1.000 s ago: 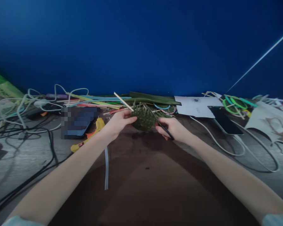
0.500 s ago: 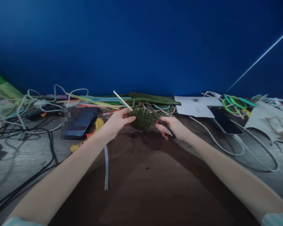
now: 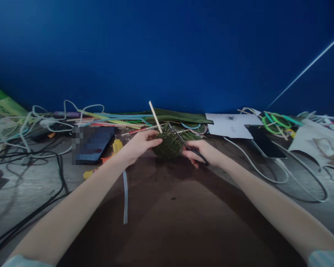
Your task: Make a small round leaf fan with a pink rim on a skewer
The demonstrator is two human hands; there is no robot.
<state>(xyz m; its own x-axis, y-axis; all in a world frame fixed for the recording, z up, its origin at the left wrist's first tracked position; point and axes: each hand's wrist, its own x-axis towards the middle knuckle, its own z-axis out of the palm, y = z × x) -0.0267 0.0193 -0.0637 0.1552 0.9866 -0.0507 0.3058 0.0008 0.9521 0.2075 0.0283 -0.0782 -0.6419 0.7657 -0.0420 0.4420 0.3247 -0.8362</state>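
Observation:
A dark green woven piece (image 3: 167,147), rounded and spiky at its upper edge, is pinched by my left hand (image 3: 143,144) at its left side. A pale stick (image 3: 156,116) rises from it beside my left fingertips. My right hand (image 3: 200,151) is closed around the black handles of a pair of scissors (image 3: 197,152). The narrow blades point up and left, across the upper right edge of the woven piece. Whether the blades touch it I cannot tell.
Long green leaves (image 3: 180,117) lie behind my hands. A phone-like dark slab (image 3: 96,144) and a yellow tool (image 3: 117,146) are left; white paper (image 3: 228,124), a black phone (image 3: 267,142) and cables are right. A pale strip (image 3: 125,200) lies nearer. A blue wall (image 3: 167,52) stands behind.
The woven piece has tilted in my left hand, and the pale stick now stands steeper and further right. The scissors have shifted slightly, still in my right hand.

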